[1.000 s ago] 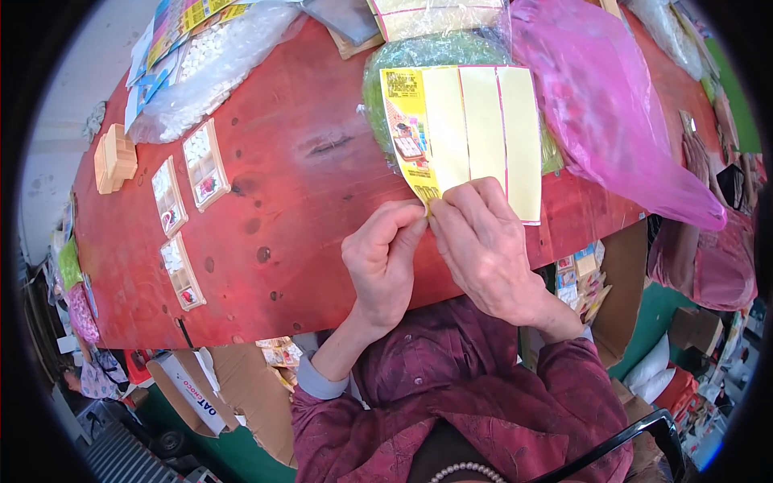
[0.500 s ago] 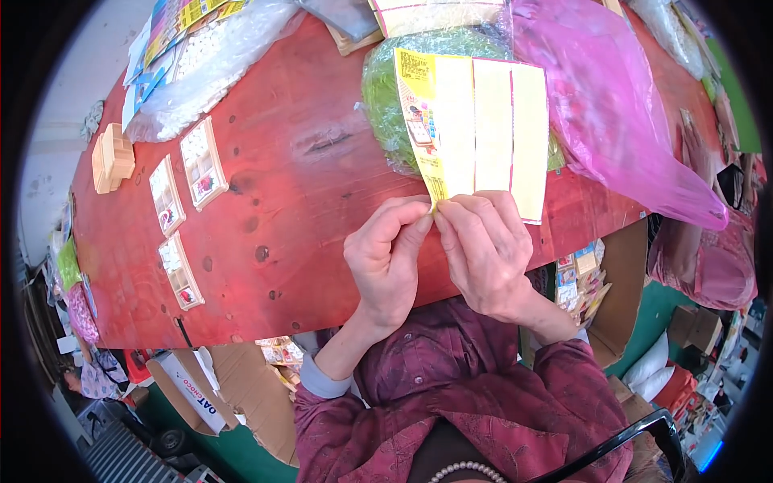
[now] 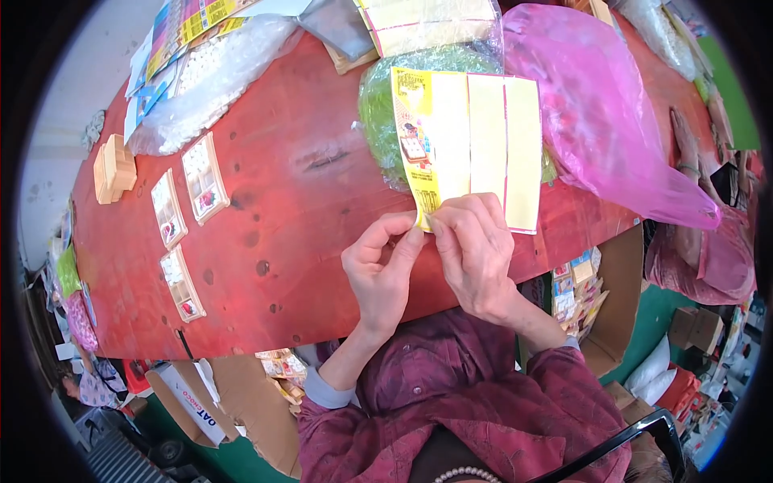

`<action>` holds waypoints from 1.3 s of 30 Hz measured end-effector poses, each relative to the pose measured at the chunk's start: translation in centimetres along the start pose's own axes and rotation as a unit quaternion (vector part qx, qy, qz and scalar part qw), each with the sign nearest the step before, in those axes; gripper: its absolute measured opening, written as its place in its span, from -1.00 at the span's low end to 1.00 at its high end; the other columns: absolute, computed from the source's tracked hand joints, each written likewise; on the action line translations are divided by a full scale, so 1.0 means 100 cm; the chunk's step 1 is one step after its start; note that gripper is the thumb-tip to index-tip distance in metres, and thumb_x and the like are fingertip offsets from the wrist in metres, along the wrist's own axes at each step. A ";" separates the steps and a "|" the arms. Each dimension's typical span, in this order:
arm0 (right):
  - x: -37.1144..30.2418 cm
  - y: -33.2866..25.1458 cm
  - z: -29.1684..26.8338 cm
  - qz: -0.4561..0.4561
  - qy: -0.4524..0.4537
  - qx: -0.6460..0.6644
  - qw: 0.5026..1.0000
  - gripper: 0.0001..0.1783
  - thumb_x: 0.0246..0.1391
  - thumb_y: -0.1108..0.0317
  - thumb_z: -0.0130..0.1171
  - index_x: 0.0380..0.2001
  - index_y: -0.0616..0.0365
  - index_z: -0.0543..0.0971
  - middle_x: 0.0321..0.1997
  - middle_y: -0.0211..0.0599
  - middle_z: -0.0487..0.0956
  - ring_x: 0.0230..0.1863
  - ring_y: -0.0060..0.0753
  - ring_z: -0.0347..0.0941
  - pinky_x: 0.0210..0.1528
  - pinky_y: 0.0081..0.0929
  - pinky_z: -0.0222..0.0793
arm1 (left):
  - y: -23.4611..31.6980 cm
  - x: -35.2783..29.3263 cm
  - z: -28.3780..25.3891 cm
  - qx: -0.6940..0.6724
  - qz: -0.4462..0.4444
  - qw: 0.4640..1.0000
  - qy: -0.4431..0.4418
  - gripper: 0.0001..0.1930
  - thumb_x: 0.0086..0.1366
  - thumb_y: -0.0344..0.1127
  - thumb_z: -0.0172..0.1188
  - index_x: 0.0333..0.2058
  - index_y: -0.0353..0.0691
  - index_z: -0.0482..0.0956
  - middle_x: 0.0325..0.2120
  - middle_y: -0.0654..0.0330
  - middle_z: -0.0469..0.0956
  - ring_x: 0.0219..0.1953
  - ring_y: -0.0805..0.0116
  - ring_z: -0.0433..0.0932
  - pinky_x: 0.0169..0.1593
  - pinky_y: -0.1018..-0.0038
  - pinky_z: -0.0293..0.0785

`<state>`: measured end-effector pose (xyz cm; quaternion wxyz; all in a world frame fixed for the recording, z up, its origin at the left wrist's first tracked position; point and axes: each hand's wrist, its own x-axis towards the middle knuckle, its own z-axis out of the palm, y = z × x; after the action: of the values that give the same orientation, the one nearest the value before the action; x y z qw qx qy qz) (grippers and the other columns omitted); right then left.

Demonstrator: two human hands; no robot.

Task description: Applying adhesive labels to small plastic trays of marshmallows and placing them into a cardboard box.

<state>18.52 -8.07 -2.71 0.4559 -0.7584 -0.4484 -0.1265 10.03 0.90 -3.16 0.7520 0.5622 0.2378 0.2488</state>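
A pale yellow printed sheet (image 3: 483,153), with pink lines and a brightly pictured left strip, extends away from me in front of my chest. Thumb and fingers of my left hand (image 3: 381,270) pinch its near left corner. Right beside them, my right hand (image 3: 477,258) grips the same corner, its fingertips nearly touching the left ones. That corner is slightly curled, and the pinched bit is mostly hidden by my fingers. Beneath the sheet's far part shows a green bundle in clear plastic (image 3: 377,121).
Small wooden trays with white pieces (image 3: 182,283) lie on the red table (image 3: 282,241) at left, near stacked wooden boxes (image 3: 116,171). A bag of white bits (image 3: 209,88) sits far left; a pink plastic bag (image 3: 588,121) right. Cardboard boxes (image 3: 250,402) stand below the table edge.
The sheet's far end has swung slightly left and lowered, and it looks flatter. My right hand has shifted a little left; both hands still pinch the corner.
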 end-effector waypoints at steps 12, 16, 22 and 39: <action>0.001 0.003 -0.010 0.339 0.042 0.410 0.845 -0.82 0.20 0.39 -0.10 -0.34 0.28 0.42 -0.34 -0.37 0.48 -0.39 -0.65 0.35 -0.34 -0.53 0.34 | 0.019 0.016 0.004 -0.117 -0.018 0.992 0.050 -0.95 0.19 -0.49 0.07 -0.41 -0.36 0.44 -0.47 0.22 0.51 -0.48 0.61 0.46 -0.35 0.71 0.42; 0.012 0.033 -0.038 0.320 0.219 0.601 0.698 -0.74 0.21 0.31 -0.13 -0.23 0.31 0.42 -0.19 -0.19 0.51 -0.17 -0.38 0.46 -0.09 -0.41 0.42 | 0.035 0.033 -0.001 -0.080 0.065 0.993 0.048 -0.96 0.17 -0.50 0.03 -0.46 -0.32 0.39 -0.43 0.23 0.50 -0.42 0.64 0.40 -0.28 0.68 0.34; 0.004 0.066 -0.127 0.178 0.289 0.717 0.609 -0.72 0.13 0.49 -0.09 -0.10 0.40 0.38 -0.05 -0.05 0.46 -0.03 -0.20 0.41 0.04 -0.22 0.34 | 0.064 0.064 0.013 -0.042 0.107 0.993 0.009 -0.92 0.20 -0.45 0.00 -0.46 -0.32 0.38 -0.41 0.21 0.49 -0.37 0.61 0.38 -0.20 0.64 0.32; -0.039 0.070 -0.184 0.087 0.211 0.717 0.659 -0.58 0.15 0.40 -0.07 0.09 0.24 0.25 0.16 -0.08 0.30 0.17 -0.18 0.24 0.10 -0.12 0.26 | 0.090 0.170 0.033 -0.184 0.073 0.978 0.058 -0.76 0.22 -0.39 -0.08 -0.22 -0.49 0.37 -0.23 0.05 0.48 -0.15 0.32 0.47 -0.01 0.45 0.40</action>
<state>25.91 -26.36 1.10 0.9494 -0.1855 -0.2243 0.1179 24.10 11.58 5.02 0.8075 0.4144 0.1896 0.3746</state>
